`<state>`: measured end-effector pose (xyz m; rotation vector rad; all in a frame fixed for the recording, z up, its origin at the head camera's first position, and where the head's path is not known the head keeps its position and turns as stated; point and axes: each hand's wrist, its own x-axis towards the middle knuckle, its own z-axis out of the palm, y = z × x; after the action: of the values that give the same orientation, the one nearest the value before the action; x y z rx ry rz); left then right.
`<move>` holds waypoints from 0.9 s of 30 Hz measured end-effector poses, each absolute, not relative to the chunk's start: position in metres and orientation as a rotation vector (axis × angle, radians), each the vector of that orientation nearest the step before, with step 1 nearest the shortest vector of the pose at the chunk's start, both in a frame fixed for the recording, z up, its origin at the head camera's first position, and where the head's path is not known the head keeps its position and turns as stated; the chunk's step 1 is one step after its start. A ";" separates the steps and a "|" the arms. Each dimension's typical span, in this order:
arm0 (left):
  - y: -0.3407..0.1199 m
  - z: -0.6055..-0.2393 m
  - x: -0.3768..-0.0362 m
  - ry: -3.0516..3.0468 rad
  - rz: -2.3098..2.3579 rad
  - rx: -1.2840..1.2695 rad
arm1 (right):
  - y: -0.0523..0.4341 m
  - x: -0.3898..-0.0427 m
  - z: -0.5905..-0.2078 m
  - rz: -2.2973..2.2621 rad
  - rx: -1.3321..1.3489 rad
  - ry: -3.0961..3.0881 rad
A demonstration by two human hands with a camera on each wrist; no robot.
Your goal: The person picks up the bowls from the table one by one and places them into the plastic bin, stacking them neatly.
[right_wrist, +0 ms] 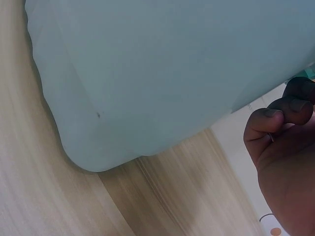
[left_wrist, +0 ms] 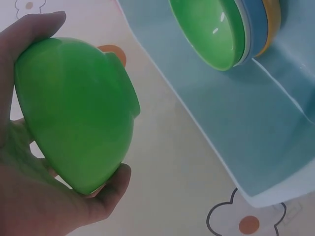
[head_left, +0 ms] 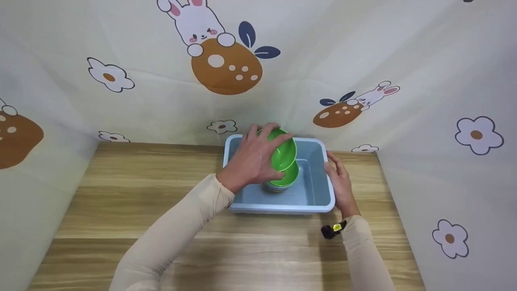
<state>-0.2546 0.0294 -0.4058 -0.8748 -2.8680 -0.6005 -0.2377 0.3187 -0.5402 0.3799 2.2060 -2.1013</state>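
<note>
My left hand (head_left: 256, 157) grips a green bowl (head_left: 284, 152), fingers over the far edge and thumb at the near side. In the left wrist view this bowl (left_wrist: 74, 113) is tilted, its outside and foot facing the camera. Below it, a second green bowl (head_left: 291, 174) tops a nested stack inside a light blue plastic basin (head_left: 282, 208). White, blue (left_wrist: 257, 24) and yellow (left_wrist: 272, 24) rims show under that green bowl in the left wrist view. At the basin's right side, my right hand (head_left: 342, 184) holds the rim, with curled fingers (right_wrist: 263, 123) seen in the right wrist view.
The basin stands on a wood-grain table (head_left: 161, 194), close to the back. A pale curtain (head_left: 303, 60) printed with rabbits and flowers hangs behind and along both sides. A small black device (head_left: 332, 230) sits at the right wrist.
</note>
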 end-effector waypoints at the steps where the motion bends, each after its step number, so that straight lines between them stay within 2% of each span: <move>1: 0.031 -0.406 -0.255 -2.866 -0.601 -0.884 | 0.318 -0.238 -0.540 -2.112 0.383 2.199; 18: 0.046 -0.423 -0.259 -2.810 -0.659 -1.006 | 0.316 -0.237 -0.543 -2.144 0.361 2.224; 27: 0.053 -0.437 -0.267 -2.814 -0.546 -1.042 | 0.317 -0.239 -0.541 -2.130 0.380 2.207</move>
<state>-0.2669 0.0527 -0.4370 -1.0424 -2.8141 -0.5464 -0.2387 0.3165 -0.5414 0.3802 2.2065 -2.1303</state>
